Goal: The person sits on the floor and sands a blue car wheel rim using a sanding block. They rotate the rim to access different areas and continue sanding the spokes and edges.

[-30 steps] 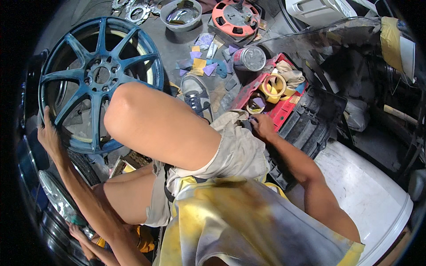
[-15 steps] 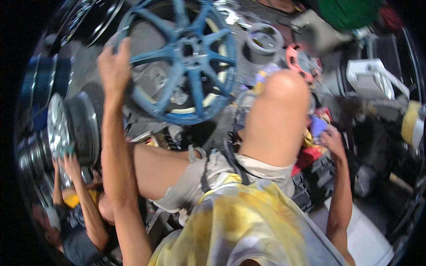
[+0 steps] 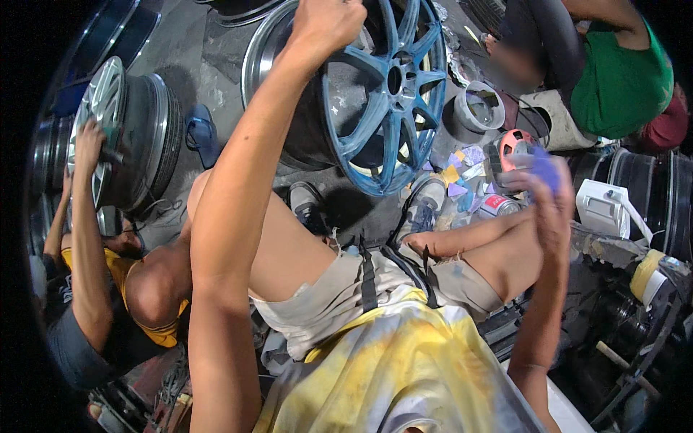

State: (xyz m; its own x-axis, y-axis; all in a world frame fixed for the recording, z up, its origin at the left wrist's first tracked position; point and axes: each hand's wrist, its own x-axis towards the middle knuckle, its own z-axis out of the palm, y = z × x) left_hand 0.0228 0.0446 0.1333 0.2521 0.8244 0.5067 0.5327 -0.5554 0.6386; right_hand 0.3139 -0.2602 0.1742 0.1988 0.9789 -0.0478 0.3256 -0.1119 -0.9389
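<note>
A car wheel rim [image 3: 375, 144] with blue-coated spokes and a dark barrel stands tilted between my legs, its face turned right. My left hand [image 3: 328, 25] is closed on its upper edge, with part of the hand cut off by the top of the picture. Raised above my right knee, my right hand [image 3: 552, 206] is smeared by motion and pinches a piece of purple sandpaper [image 3: 545, 169]. Several purple and yellow sandpaper scraps [image 3: 455, 173] lie on the floor beyond my foot, near a tin can [image 3: 498, 206].
A grey bucket [image 3: 478, 106] and a salmon-coloured round tool [image 3: 518, 148] stand beyond the scraps. At left a co-worker's hand [image 3: 88, 144] works on a silver wheel [image 3: 108, 130]. A person in green [image 3: 621, 79] sits far right. A blue slipper [image 3: 203, 137] lies left of my wheel.
The blue rim has turned, showing its barrel, and my left hand has moved to its top edge. My right hand has risen from beside my right leg with the purple sandpaper. My right knee has swung outward.
</note>
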